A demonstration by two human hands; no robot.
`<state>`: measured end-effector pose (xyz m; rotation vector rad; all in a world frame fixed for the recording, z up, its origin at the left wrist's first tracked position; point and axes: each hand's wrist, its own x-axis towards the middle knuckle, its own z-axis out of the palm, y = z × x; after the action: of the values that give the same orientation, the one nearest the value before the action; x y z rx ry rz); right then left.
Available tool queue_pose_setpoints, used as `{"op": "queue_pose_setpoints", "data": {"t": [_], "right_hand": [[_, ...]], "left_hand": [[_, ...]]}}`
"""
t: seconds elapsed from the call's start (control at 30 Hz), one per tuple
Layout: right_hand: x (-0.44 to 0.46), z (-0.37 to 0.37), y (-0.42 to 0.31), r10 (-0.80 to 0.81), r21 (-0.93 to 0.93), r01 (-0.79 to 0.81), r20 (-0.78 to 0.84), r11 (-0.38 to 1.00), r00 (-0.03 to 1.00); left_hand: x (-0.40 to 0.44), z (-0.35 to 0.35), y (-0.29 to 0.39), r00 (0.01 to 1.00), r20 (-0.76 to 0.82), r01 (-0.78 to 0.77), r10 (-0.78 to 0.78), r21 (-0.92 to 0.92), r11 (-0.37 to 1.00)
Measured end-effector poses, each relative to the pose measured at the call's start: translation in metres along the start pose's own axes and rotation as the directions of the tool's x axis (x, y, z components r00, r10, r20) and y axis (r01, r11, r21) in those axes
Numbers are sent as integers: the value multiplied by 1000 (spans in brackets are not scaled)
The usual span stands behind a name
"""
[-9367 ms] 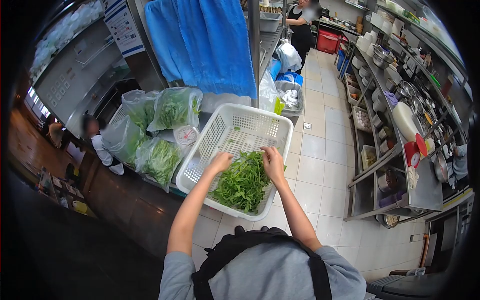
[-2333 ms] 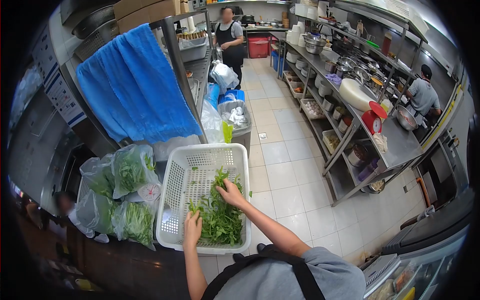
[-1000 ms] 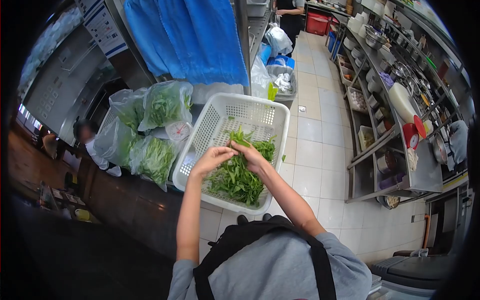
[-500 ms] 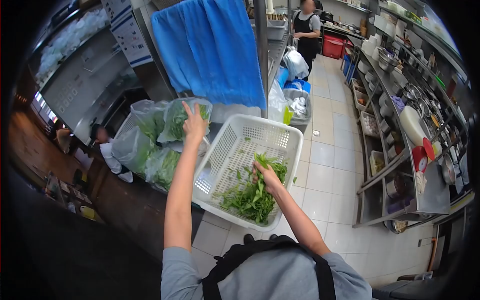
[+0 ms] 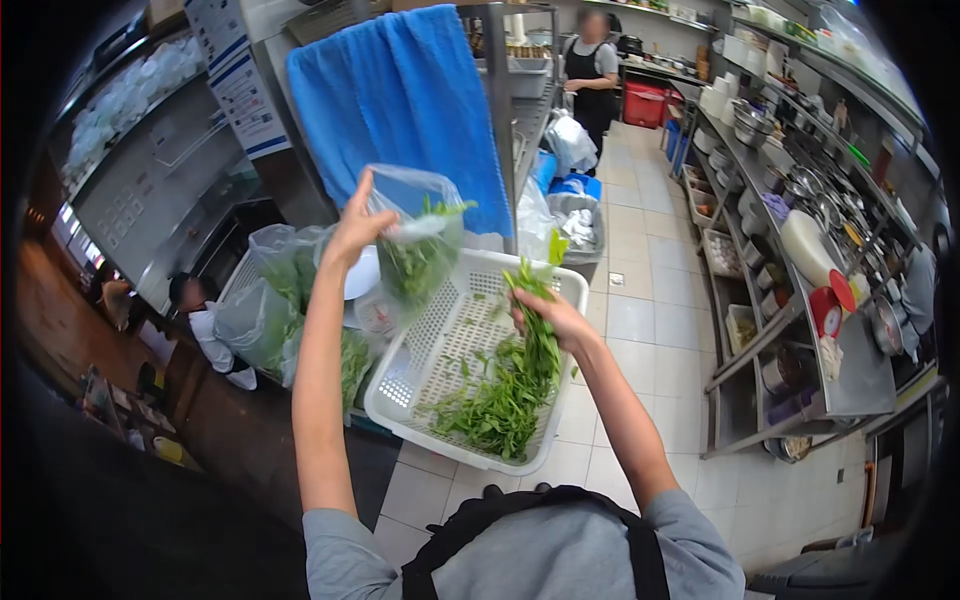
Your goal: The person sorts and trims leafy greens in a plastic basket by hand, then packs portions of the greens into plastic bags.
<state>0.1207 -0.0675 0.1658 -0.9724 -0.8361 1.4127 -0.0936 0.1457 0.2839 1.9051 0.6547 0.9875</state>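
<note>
My left hand [image 5: 358,228] grips the rim of a clear plastic bag [image 5: 425,255] with leafy greens inside, held up over the left side of a white perforated basket [image 5: 400,405]. In my right hand [image 5: 552,318] is a bunch of leafy greens [image 5: 538,350], its stems and leaves hanging down into the basket. Loose leafy greens [image 5: 490,415] lie in the basket's near part. Below the raised bag, a white scale [image 5: 375,312] is partly visible. More bagged greens [image 5: 255,320] rest to its left.
A blue towel [image 5: 395,110] hangs ahead. Metal shelving [image 5: 720,380] with bowls and containers runs along the right. One person [image 5: 590,70] stands at the back; another person [image 5: 205,320] is beyond the counter at left. A lined bin [image 5: 578,225] stands past the basket.
My left hand has lifted the bag of greens from among the others and brought it toward the basket. My right hand has raised its bunch from the pile.
</note>
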Motion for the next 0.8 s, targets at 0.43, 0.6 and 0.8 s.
{"op": "queue_pose_setpoints", "data": {"t": [0.43,0.6,0.8], "right_hand": [[126,-42,120,119,-96,-201,-536,975,836],[130,-34,128,169,-102,-193,-205,976,964],[112,-49,64,23,-939,-95,-93,331,995]], "left_hand": [[-174,215,-66,902,400,-326,164,381,865],[-165,188,-81,938,340,-186,69,324,928],[-136,157,-87,939,336,-148,68,218,965]]}}
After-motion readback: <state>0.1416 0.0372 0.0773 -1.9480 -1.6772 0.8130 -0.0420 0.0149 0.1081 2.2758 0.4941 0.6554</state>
